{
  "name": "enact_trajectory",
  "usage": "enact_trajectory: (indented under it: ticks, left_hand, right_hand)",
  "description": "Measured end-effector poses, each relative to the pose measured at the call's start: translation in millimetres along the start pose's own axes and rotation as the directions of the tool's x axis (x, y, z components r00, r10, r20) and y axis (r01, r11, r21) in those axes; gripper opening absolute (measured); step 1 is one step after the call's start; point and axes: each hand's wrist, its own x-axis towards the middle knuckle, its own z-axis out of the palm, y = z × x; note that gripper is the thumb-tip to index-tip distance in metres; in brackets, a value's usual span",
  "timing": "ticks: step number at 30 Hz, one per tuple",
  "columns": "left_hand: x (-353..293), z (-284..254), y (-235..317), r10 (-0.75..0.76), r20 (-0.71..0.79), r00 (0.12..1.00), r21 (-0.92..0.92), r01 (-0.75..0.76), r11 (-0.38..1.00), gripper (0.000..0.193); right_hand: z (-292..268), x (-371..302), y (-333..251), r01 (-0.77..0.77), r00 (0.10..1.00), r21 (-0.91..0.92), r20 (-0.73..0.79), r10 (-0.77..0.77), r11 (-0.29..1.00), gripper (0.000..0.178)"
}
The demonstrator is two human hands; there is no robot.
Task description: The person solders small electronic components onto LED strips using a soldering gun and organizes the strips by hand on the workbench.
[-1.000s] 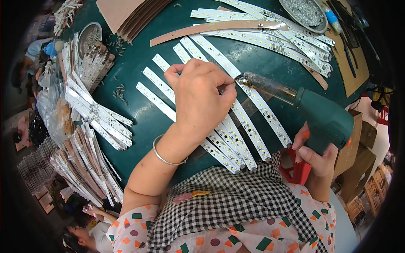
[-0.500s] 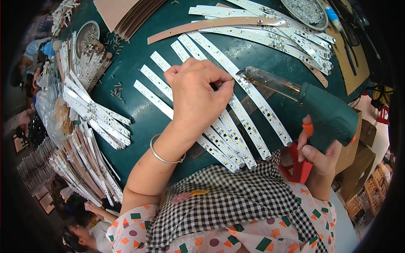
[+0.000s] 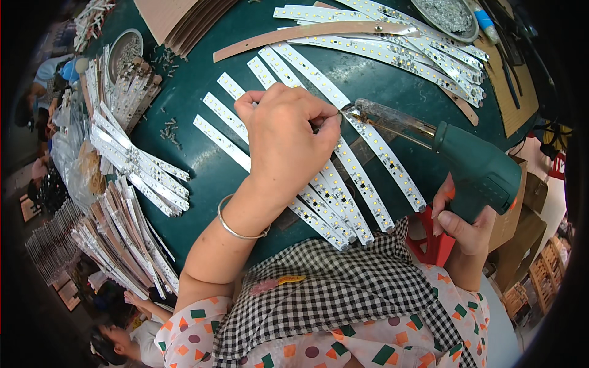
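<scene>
My right hand is wrapped round the grip of a dark green soldering gun, its finger over the orange trigger. The gun's tip meets the rightmost curved white LED strip near mid-length, beside my left fingertips. My left hand is closed in a pinch right at that spot. What its thumb and forefinger hold is too small and hidden to name. Several more LED strips lie fanned side by side beneath my left hand, which covers their middles.
A pile of LED strips lies at the far right, with a tan curved strip across it. A metal bowl of small parts stands behind. Brown boards are stacked at the back; more strips lie left, near scattered small parts.
The right finger has drawn in over the orange trigger, which shows less now. The gun's tip has shifted slightly at the strip. My left hand has hardly moved.
</scene>
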Motion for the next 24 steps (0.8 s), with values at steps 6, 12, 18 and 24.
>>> enact_trajectory:
  ticks: [6,12,18,24]
  left_hand:
    - [0.1,4.7,-5.1,-0.062,-0.008,0.998,-0.113,0.061,0.992,0.005]
    - [1.3,5.8,-5.3,-0.07,-0.002,0.998,-0.153,0.069,0.986,0.004]
    - [0.7,3.0,-4.1,0.052,-0.027,0.998,-0.017,-0.052,0.999,0.004]
    - [4.9,0.3,-6.0,0.079,0.026,0.997,-0.019,-0.079,0.997,0.004]
  right_hand:
    - [-3.2,0.0,0.1,-0.025,0.999,-0.013,0.044,0.026,1.0,0.052]
    - [-1.9,-0.3,-3.7,-0.052,0.998,-0.037,0.041,0.054,0.998,0.05]
    - [-2.1,-1.9,-4.8,-0.048,0.998,-0.06,0.041,0.05,0.997,0.048]
    - [2.2,-2.4,-5.3,-0.049,0.999,-0.036,0.001,0.05,0.998,0.053]
